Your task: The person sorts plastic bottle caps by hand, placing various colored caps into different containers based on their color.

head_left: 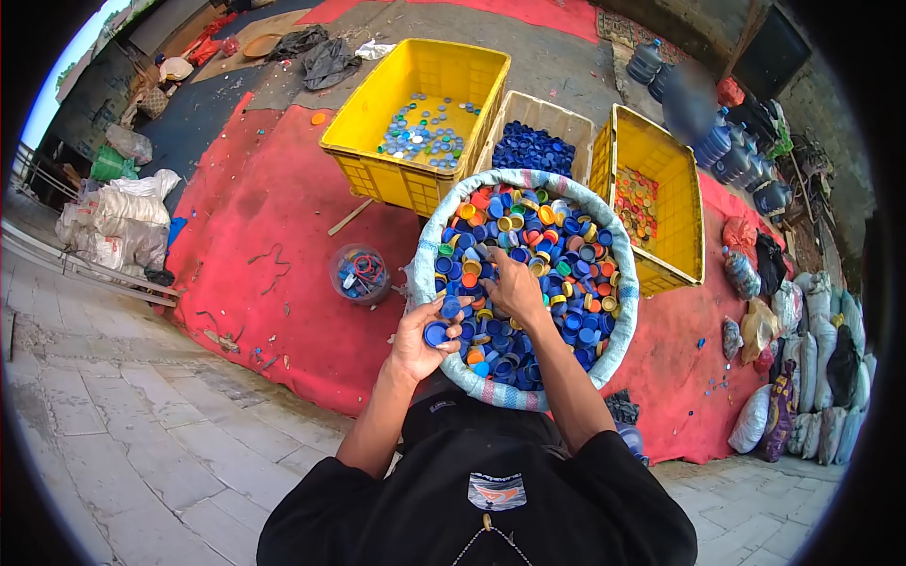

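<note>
A round sack (618, 321) with a rolled pale-blue checked rim stands in front of me, full of plastic bottle caps (566, 250) in blue, orange, yellow, green and white. At its left edge my left hand (415, 344) is closed around blue bottle caps (436, 334); one lies by the palm and another shows at the fingertips. My right hand (514, 291) reaches over the caps inside the sack. Its thumb and forefinger look apart, touching or close to the heap, while the other fingers are partly hidden.
Beyond the sack stand a yellow crate (377, 174) with pale caps, a whitish crate (500, 118) with dark blue caps, and another yellow crate (675, 208) with red-orange caps. A small clear bucket (360, 274) sits left on the red mat (274, 208). Filled sacks (812, 368) line the right.
</note>
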{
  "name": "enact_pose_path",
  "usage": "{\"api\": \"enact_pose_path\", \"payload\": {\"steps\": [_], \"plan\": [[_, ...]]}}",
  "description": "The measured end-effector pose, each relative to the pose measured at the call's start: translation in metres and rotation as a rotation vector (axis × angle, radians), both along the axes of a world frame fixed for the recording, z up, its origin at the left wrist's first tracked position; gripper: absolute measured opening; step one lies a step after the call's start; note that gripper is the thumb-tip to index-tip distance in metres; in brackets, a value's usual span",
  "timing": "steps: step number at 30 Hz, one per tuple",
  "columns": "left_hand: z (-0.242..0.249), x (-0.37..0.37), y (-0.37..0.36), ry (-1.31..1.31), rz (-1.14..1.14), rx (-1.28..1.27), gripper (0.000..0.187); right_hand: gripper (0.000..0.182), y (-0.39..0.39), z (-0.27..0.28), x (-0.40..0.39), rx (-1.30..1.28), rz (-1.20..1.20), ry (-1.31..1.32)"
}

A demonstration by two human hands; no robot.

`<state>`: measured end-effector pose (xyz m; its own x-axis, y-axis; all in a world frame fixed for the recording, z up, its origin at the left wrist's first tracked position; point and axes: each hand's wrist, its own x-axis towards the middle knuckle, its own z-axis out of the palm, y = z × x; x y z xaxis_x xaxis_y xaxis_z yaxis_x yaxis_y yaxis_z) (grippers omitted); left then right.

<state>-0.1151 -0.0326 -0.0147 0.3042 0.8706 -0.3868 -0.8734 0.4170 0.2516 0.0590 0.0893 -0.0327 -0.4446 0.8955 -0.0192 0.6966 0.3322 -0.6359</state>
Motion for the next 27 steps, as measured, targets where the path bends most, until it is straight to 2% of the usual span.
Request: {"api": "enact_pose_path", "payload": {"steps": [6, 11, 19, 21, 24, 27], "plan": [[-0.011, 0.000, -0.009, -0.012, 0.068, -0.085, 0.035, 0.051, -0.002, -0.011, -0.011, 0.051, -0.099, 0.075], [-0.010, 0.004, -0.010, 0.158, 0.069, -0.068, 0.023, 0.047, 0.002, -0.025, -0.009, 0.062, -0.134, 0.141], [0.006, 0.019, -0.003, 0.419, 0.019, -0.069, 0.034, 0.036, 0.006, -0.031, 0.006, -0.232, -0.276, 0.329], [0.004, 0.021, -0.001, 0.464, 0.000, -0.056, 0.031, 0.023, 0.003, -0.025, 0.013, -0.456, -0.362, 0.586], [0.006, 0.025, 0.005, 0.311, 0.038, -0.066, 0.028, 0.010, -0.004, -0.015, 0.026, -0.783, -0.521, 1.001], [0.000, 0.028, 0.014, 0.149, 0.037, -0.007, 0.029, 0.015, -0.018, 0.001, 0.038, -0.940, -0.603, 1.354]]}}
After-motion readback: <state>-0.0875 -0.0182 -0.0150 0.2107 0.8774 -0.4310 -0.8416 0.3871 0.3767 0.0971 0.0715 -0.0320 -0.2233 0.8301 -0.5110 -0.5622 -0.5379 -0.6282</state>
